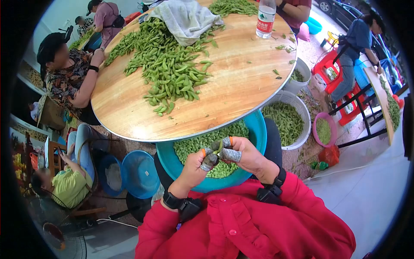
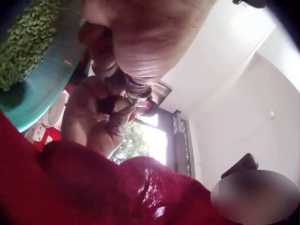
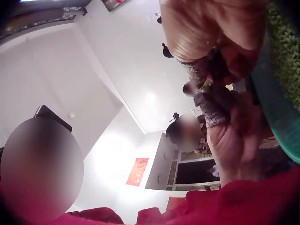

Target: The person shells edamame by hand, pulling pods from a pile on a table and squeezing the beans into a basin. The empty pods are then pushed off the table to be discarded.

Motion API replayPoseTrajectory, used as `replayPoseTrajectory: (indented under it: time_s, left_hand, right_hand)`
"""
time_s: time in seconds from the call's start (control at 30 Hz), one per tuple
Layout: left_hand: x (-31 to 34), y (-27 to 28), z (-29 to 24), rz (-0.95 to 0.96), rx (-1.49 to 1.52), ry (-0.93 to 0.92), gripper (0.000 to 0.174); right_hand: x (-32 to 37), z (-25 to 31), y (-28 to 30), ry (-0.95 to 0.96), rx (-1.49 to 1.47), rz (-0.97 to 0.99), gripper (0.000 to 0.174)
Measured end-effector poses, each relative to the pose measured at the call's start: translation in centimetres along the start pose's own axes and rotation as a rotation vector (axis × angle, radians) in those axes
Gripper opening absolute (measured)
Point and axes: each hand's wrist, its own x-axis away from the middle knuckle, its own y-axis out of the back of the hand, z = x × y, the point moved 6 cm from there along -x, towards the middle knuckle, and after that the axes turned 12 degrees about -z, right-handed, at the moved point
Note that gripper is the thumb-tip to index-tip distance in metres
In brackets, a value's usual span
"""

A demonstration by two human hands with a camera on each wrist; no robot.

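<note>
Low over a teal basin [image 1: 260, 136], my left hand [image 1: 194, 169] and right hand [image 1: 255, 160] meet, fingertips together. Grey tape wraps the thumbs and some fingers of both. Between them they pinch a small green soybean pod [image 1: 220, 146], mostly covered by the fingers. Shelled green beans [image 1: 194, 149] lie in the basin underneath. In the left wrist view the left palm [image 2: 150, 42] fills the top, and the pod is hidden behind fingers. The right wrist view shows the right palm [image 3: 206, 28] above the left hand's taped thumb [image 3: 216, 112].
A round wooden table [image 1: 241, 77] stands just ahead, bearing a heap of pods [image 1: 172, 73], a grey cloth [image 1: 185, 19] and a water bottle [image 1: 265, 19]. To the right is a white basket [image 1: 302, 110] of pods; blue basins [image 1: 141, 172] sit left. Other people sit around.
</note>
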Motion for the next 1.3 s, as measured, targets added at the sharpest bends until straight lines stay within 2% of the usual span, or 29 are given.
replayPoseTrajectory:
  time_s: [0.03, 0.13, 0.23, 0.33, 0.43, 0.53, 0.63, 0.73, 0.83, 0.93, 1.03, 1.13, 1.3]
  left_hand:
    - [0.0, 0.0, -0.3, 0.002, -0.046, -0.061, 0.013]
    - [0.3, -0.3, 0.8, 0.061, 0.112, 0.155, 0.018]
    - [0.8, -1.1, 1.0, 0.084, 0.467, 0.455, 0.025]
    - [1.3, -1.5, 2.1, 0.146, 0.726, 0.58, 0.031]
    - [0.9, -0.7, 2.8, 0.079, 0.639, 0.616, 0.024]
    - [0.4, 1.2, 2.6, -0.157, 0.191, 0.528, 0.017]
    - [0.2, 1.2, 1.1, -0.197, 0.17, 0.439, 0.011]
    - [0.2, 0.9, 1.2, -0.144, 0.265, 0.471, 0.01]
    - [0.2, 0.4, 1.9, -0.026, 0.349, 0.453, 0.012]
    - [0.2, 0.1, 1.0, -0.006, 0.293, 0.381, 0.021]
    - [-0.1, 0.1, 0.8, -0.003, 0.281, 0.279, 0.03]
    - [-0.2, 0.2, 1.6, -0.043, 0.311, 0.223, 0.02]
    - [0.0, 0.5, 1.6, -0.026, 0.069, -0.004, 0.017]
  right_hand:
    - [0.0, 0.0, 0.0, 0.003, 0.001, 0.012, 0.012]
    - [0.2, 0.3, -0.2, 0.048, -0.026, 0.032, 0.032]
    - [0.4, 0.9, -0.6, 0.075, -0.016, 0.039, 0.011]
    - [0.3, 0.7, -0.7, 0.031, -0.059, 0.102, 0.012]
    - [-0.2, -0.5, 0.0, 0.025, -0.064, 0.047, 0.011]
    - [-0.5, 0.4, 0.1, 0.198, 0.225, -0.11, 0.011]
    - [-0.2, 1.0, -0.2, 0.287, 0.439, -0.169, 0.011]
    - [0.0, 1.5, -0.6, 0.316, 0.459, -0.148, 0.011]
    - [-0.3, 0.2, -0.2, 0.268, 0.331, -0.113, 0.01]
    - [0.0, 0.1, -0.3, 0.243, 0.239, -0.077, 0.01]
    - [0.5, 1.3, -1.1, 0.303, 0.321, -0.04, 0.012]
    - [0.6, 1.5, -1.4, 0.316, 0.34, -0.028, 0.013]
    - [0.0, -0.6, -0.6, 0.071, -0.109, -0.002, 0.012]
